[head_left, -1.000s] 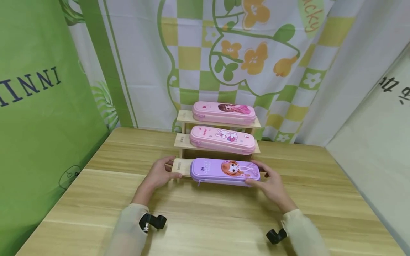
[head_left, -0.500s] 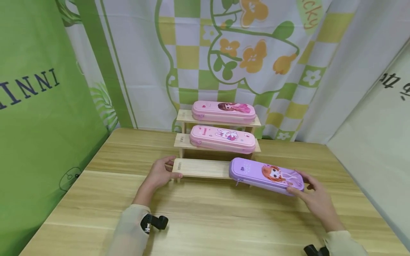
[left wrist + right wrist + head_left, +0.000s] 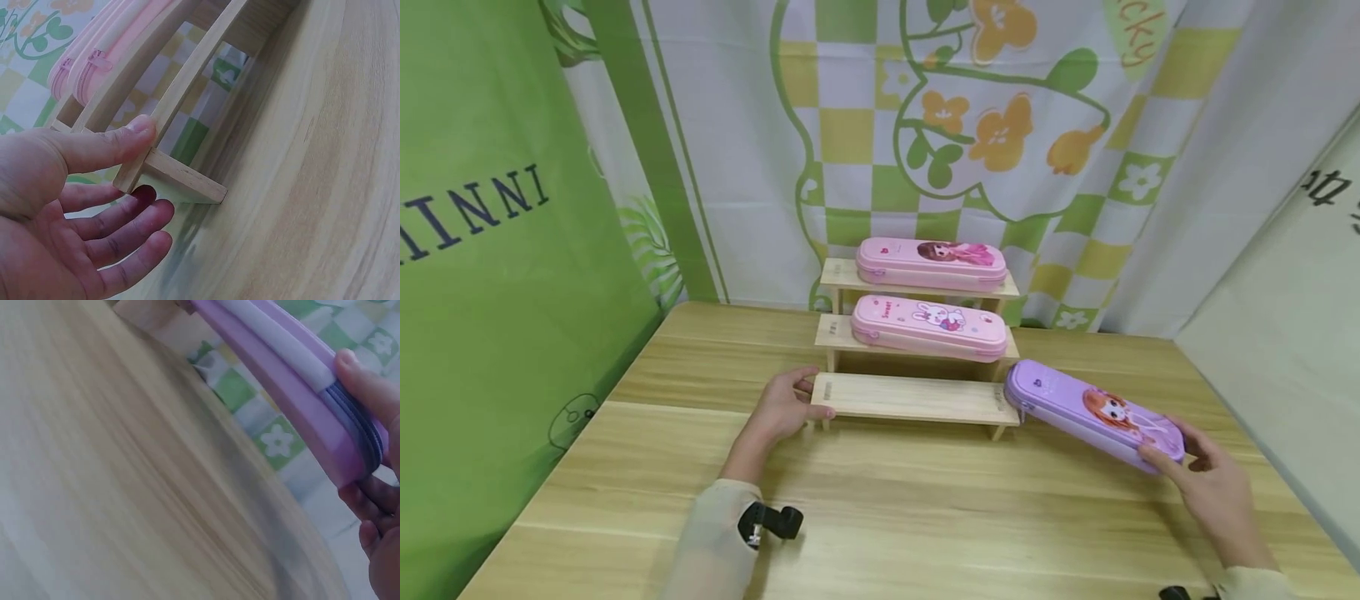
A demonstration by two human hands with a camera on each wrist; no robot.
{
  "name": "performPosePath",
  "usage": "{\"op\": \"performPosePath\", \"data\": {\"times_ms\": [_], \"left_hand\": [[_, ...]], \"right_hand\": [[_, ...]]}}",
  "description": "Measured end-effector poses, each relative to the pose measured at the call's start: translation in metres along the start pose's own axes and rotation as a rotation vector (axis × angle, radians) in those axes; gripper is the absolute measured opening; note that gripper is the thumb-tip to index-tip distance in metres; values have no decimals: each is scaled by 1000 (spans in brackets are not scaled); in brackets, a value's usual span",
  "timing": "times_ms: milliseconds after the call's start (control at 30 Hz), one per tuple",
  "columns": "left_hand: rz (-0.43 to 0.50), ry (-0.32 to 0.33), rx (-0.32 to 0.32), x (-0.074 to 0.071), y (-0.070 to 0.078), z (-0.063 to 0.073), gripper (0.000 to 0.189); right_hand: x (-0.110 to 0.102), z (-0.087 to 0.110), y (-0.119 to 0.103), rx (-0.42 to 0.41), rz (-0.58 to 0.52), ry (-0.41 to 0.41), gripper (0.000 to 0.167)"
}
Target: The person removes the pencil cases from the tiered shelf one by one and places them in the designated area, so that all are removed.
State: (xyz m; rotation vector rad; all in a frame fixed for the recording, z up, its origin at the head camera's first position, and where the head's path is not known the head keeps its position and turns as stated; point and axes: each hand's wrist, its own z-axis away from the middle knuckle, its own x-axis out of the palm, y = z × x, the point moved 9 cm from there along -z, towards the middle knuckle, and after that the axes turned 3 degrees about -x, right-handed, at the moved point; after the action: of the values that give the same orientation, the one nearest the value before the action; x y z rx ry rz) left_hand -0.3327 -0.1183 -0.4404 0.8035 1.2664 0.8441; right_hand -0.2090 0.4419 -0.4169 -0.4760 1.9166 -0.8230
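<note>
My right hand (image 3: 1213,492) grips the right end of a purple zipped pencil case (image 3: 1067,404) printed with a red-haired cartoon girl. In the right wrist view the case (image 3: 294,394) is held off the table, thumb on one face and fingers beneath. Its left end is right beside the lowest board (image 3: 917,397) of a wooden tiered stand; whether they touch is unclear. My left hand (image 3: 784,406) pinches that board's left end, thumb on top and fingers under it, as the left wrist view shows. A pink bunny pencil case (image 3: 891,323) lies on the middle tier, another pink pencil case (image 3: 898,265) on the top tier.
The stand is near the back of a wood-grain table (image 3: 880,517). A patterned curtain (image 3: 737,167) hangs behind it. A green panel (image 3: 490,333) borders the left, a pale panel (image 3: 1285,275) the right. Both sleeves bear black wrist mounts.
My right hand has drawn the purple pencil case rightward off the lowest board and angled its right end nearer to me. The left hand keeps its hold on the board.
</note>
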Motion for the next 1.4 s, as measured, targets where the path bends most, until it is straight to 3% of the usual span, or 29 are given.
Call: {"op": "performPosePath", "data": {"times_ms": [300, 633, 767, 1100, 1400], "left_hand": [[15, 4, 5, 0, 0, 0, 80], [22, -7, -1, 3, 2, 1, 79], [15, -4, -5, 2, 3, 1, 80], [18, -2, -17, 0, 1, 0, 81], [51, 3, -21, -1, -4, -1, 81]], "right_hand": [[40, -10, 12, 318, -35, 10, 90], [75, -8, -7, 352, 33, -3, 100], [84, -6, -16, 299, 50, -51, 100], [95, 6, -48, 70, 144, -136, 80], [107, 15, -73, -29, 144, -171, 74]]}}
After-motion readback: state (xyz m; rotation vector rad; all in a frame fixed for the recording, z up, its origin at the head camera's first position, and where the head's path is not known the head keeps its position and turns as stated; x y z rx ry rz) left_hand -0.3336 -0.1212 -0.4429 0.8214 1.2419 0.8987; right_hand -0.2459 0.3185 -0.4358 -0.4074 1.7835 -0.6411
